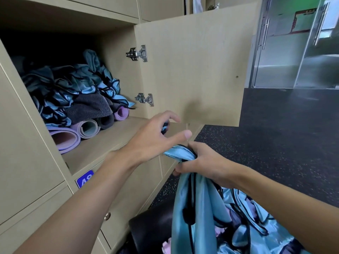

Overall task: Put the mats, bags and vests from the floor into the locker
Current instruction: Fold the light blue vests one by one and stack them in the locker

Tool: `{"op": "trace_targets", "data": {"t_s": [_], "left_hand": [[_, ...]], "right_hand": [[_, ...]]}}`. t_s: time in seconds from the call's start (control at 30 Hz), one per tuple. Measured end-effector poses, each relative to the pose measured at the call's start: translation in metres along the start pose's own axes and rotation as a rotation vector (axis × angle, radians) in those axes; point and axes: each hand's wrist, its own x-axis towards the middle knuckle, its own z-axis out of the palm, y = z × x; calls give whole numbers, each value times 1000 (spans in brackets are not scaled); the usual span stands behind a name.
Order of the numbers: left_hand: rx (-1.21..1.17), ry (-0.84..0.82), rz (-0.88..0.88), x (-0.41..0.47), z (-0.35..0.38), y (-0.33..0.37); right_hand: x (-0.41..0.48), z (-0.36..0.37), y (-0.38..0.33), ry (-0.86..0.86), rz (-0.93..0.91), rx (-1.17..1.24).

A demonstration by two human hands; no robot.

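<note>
Hanging closest to me, a blue vest with black trim drops straight down from the right hand. Its long axis is vertical. The fingers are clenched round the bunched top of the cloth, and a glossy fold sticks out of the fist toward the left. The rest of the cloth trails below the wrist.

Beside it low down I see a black bag against the cabinet fronts, and more blue vests heaped on the floor under the right forearm.

The left hand hovers just above and left of the fist, with fingers spread and thumb stretched out. A scrap of blue and black cloth shows behind its fingers, and I cannot tell whether it is held.

Beyond the hands, the locker compartment stands open, and its door is swung out on the right-hand hinges. Inside, rolled mats lie along the bottom with their spiral ends facing the opening and their long axes running inward. A grey mat is folded over them, and a pile of vests is crumpled on top.

Bare shelf shows in front of the rolls and toward the hinge side, and dark space remains above the pile. A blue number plate sits below the shelf edge.
</note>
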Motion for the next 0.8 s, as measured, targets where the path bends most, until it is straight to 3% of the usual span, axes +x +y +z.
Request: {"op": "trace_targets", "data": {"t_s": [0.1, 0.2, 0.33, 0.4, 0.5, 0.6, 0.67, 0.73, 0.8], "left_hand": [[58, -268, -56, -3, -3, -4], [53, -353, -31, -6, -2, -11], [51, -268, -92, -7, -6, -6], [23, -120, -121, -6, -11, -9], [17, 109, -139, -7, -10, -12], [9, 195, -149, -5, 6, 0], [-219, 248, -260, -2, 15, 12], [-567, 188, -366, -1, 20, 21], [-642, 164, -361, -3, 27, 27]], "right_hand": [[0, -7, -4, 171, -68, 9], [-1, -16, -6, 196, -89, 7], [-5, -19, -5, 98, -50, -99], [-9, -22, -5, 52, -73, -187], [-10, -21, -7, 186, -192, -166], [-6, -8, -6, 293, -395, -133], [-1, 4, -3, 311, -452, -164], [3, 10, -4, 337, -460, -149], [5, 10, -9, 323, -466, -113]]}}
